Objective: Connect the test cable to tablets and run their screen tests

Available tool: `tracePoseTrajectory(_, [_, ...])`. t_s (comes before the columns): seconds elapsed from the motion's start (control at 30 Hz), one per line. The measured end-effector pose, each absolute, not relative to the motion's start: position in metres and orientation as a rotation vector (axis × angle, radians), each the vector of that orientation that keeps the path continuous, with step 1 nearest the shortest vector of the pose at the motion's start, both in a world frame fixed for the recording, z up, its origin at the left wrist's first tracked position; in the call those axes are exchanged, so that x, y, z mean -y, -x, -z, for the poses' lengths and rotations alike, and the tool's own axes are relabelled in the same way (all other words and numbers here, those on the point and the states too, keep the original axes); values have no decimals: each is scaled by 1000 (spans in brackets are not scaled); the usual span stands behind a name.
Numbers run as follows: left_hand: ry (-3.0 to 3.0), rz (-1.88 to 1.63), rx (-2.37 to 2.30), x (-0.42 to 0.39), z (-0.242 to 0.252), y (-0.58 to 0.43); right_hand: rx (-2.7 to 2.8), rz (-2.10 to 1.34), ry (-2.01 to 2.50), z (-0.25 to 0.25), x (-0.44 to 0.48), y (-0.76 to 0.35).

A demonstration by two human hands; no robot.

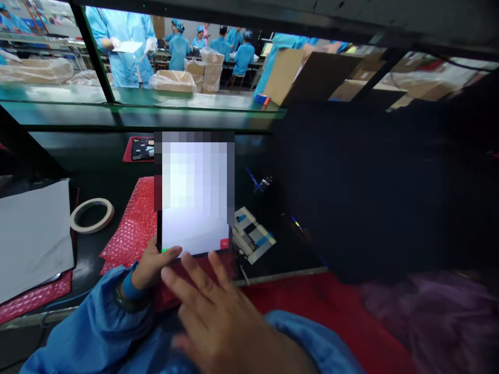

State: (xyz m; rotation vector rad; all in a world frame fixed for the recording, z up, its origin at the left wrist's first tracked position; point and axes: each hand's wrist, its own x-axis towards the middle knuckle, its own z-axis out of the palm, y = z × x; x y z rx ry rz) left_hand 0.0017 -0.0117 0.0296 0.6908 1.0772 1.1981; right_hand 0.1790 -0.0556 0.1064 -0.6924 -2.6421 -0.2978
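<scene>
Tablet (195, 208) is held up just above the counter (93, 249), tilted, far end up. Most of its face is pixelated out, so screen content is unreadable. Small red mark (224, 243) at its lower right corner, green mark (164, 251) at lower left.

Left hand (154, 265): closed on the tablet's lower left edge, thumb across the front. Blue gown sleeve (93, 322) on that arm, dark band (130, 301) at the wrist.

Right hand (218, 317): open, fingers spread, fingertips (187, 262) at the tablet's lower edge. Can't tell if they actually touch it.

Relative to the tablet:
- Just left: red bubble wrap (132, 228) on the counter.
- Further left: roll of masking tape (92, 215), then a white sheet (33, 239) at far left.
- Behind, slightly left: dark panel (142, 149) on a red mat.
- Just right: blue-and-white striped card (253, 235), flat on the counter.
- Behind that: small blue-handled tool (259, 182), type unclear.
- Below and right: red sheet (323, 311) along the counter's near edge, purple cloth (429, 322) beside it.
- Far beyond: through an opening, co-workers (125, 47) in blue gowns and caps, one holding white paper (128, 47), plus bagged cardboard boxes (171, 80).
</scene>
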Motion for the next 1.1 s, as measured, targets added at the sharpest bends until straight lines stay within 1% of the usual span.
tracePoseTrajectory(0.1, [-768,-1211,-1100,12,-25,3,2516,-89,617,-103,59,-205])
tracePoseTrajectory(0.17, [-809,-1212,-1129,13,-21,5,2210,-324,778,-95,47,-223])
tracePoseTrajectory(0.3, [-792,-1159,-1080,15,-14,8,1477,-528,1102,-63,13,-237])
tracePoseTrajectory(0.43, [-769,-1173,-1101,17,-6,11,1097,-874,1107,-32,-5,-229])
tracePoseTrajectory(0.53, [-754,-1205,-1159,19,-3,11,914,-1084,1102,-20,-6,-223])
tracePoseTrajectory(0.67, [-739,-1176,-1191,21,-5,11,838,-1146,1070,-15,-4,-220])
tracePoseTrajectory(0.9, [-768,-1138,-1218,21,0,17,812,-1111,967,-16,4,-218])
tracePoseTrajectory(1.1, [-845,-1123,-1179,26,-13,10,825,-1094,957,-10,10,-220])
